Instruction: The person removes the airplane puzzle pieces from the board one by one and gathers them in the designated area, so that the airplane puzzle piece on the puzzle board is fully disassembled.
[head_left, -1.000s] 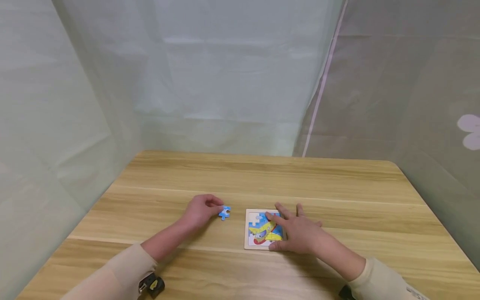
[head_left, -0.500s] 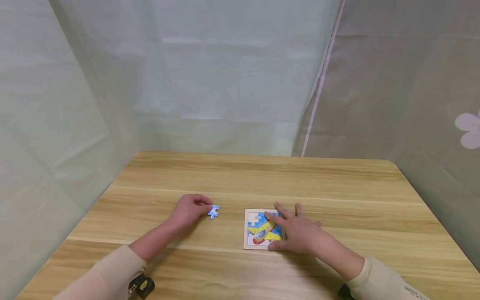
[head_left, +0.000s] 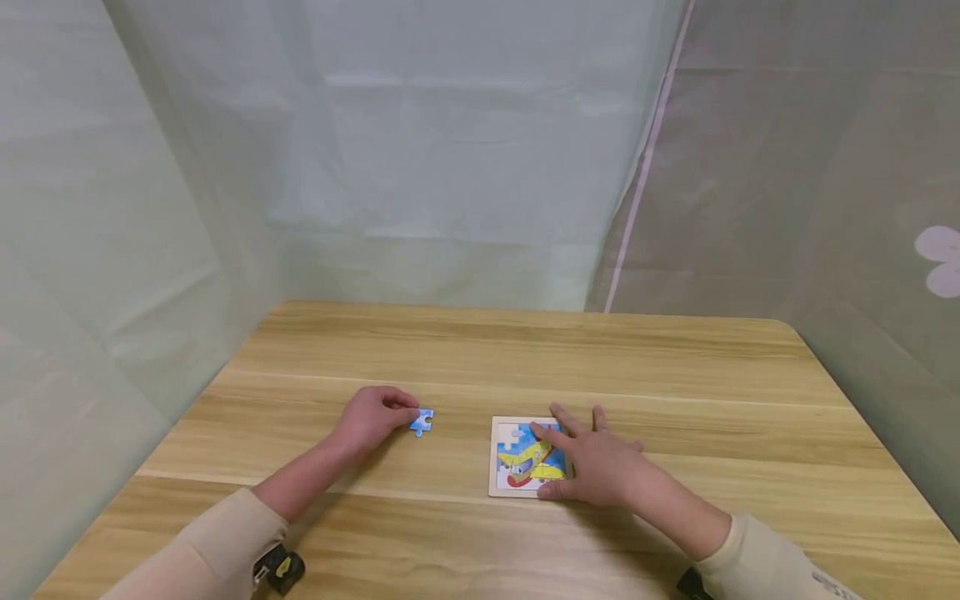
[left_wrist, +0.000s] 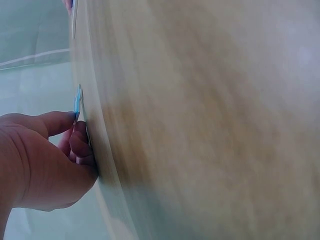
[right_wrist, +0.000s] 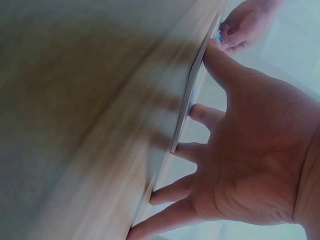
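Observation:
Between thumb and fingers, my left hand (head_left: 372,419) pinches a blue-and-white jigsaw piece (head_left: 422,422), held left of the puzzle frame. In the left wrist view the piece (left_wrist: 77,102) shows edge-on, close to the tabletop. A square wooden jigsaw puzzle (head_left: 525,460) with a yellow airplane picture lies flat on the table; its upper left corner has a pale gap without a piece. My right hand (head_left: 603,465) rests spread over the puzzle's right side, thumb at the lower edge and a finger on the picture. It covers part of that side.
The wood-grain table (head_left: 480,350) reaches back to pale hanging sheets (head_left: 465,150) on the far side, left and right. Dark wrist devices (head_left: 285,572) sit under the sleeves.
My left hand has moved left with the jigsaw piece, farther from the puzzle, mostly in the first half second. My right hand and the puzzle have stayed in place.

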